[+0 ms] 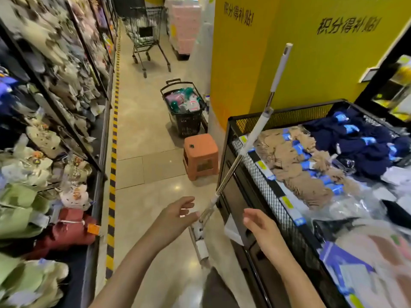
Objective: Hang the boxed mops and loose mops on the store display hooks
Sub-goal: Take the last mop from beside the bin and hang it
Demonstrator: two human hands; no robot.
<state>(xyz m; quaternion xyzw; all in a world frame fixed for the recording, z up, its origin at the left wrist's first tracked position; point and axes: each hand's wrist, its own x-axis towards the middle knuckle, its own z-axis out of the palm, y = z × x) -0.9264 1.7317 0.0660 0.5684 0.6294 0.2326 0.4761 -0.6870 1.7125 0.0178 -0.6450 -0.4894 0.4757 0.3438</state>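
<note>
Shelves (55, 121) of packed goods line the left. Left hand (178, 215) is open, fingertips at the mop (249, 141) pole, contact unclear. The mop leans tilted against the wire bin (262, 181), head on the floor. Right hand (259, 225) is open, just beside the pole, holding nothing.

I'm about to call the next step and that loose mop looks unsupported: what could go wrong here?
1. The mop leans on the wire bin; neither the left hand nor the right hand grips it, so it may slide.
2. A fall could hit the orange stool or basket.
</note>
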